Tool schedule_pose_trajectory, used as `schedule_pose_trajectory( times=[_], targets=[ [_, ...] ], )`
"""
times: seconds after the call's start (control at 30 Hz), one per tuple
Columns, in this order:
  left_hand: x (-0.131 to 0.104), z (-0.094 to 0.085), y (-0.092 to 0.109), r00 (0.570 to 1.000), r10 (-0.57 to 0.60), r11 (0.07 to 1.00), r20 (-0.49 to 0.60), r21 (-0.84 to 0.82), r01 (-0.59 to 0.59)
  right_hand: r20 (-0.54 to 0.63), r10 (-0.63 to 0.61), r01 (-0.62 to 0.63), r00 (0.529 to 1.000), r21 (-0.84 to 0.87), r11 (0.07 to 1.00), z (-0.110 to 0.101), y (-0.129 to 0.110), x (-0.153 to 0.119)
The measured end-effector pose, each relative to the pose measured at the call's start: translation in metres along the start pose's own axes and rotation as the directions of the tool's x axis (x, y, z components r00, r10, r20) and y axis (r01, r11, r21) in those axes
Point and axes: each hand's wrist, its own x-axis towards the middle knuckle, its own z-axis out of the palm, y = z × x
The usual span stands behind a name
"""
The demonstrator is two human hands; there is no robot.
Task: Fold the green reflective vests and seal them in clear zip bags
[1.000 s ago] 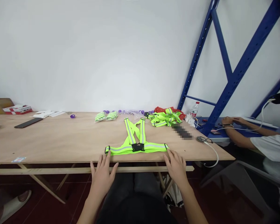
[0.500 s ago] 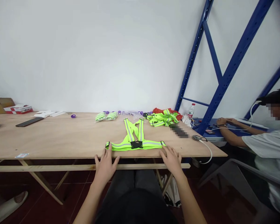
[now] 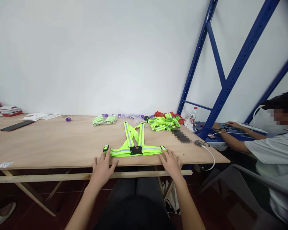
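A neon-green reflective vest (image 3: 120, 151) of elastic straps lies flat on the wooden table (image 3: 62, 143), its black buckle (image 3: 136, 150) fastened at the front middle. Two shoulder straps run from the waist belt toward the wall. At the belt's left end rests my left hand (image 3: 102, 169), open, fingertips at the strap by the black slider. My right hand (image 3: 170, 163) lies open at the right end of the belt, fingers spread over the table edge and touching or very near the strap. Neither hand is closed around the vest.
Bagged green straps (image 3: 104, 119) and a tangled heap of vests (image 3: 164, 122) lie toward the wall. A dark phone-like slab (image 3: 17, 125) is at left. A cabled round device (image 3: 199, 143) sits near the right corner. Beyond blue rack posts (image 3: 235, 67), another person works.
The whole view has shifted slightly, so the table and vest appear a little farther left. My hands stay at the belt's two ends, and the vest lies as before.
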Motion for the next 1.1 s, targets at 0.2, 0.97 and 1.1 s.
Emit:
schedule_pose_trajectory(
  times=[0.2,0.97,1.1],
  targets=[
    [0.007,0.001,-0.001,1.0,0.025,1.0,0.004,0.018,-0.025,0.013,-0.021,0.021,1.0,-0.018,1.0,0.0,0.0,0.003],
    [0.017,0.014,-0.019,0.995,-0.014,0.971,-0.098,-0.24,-0.01,-0.094,-0.183,0.196,0.979,0.166,0.966,0.019,0.031,0.028],
    [0.02,0.015,-0.02,0.989,-0.044,0.94,-0.145,-0.34,-0.008,-0.112,-0.155,0.181,0.982,0.281,0.943,0.012,0.031,0.049]
  ],
)
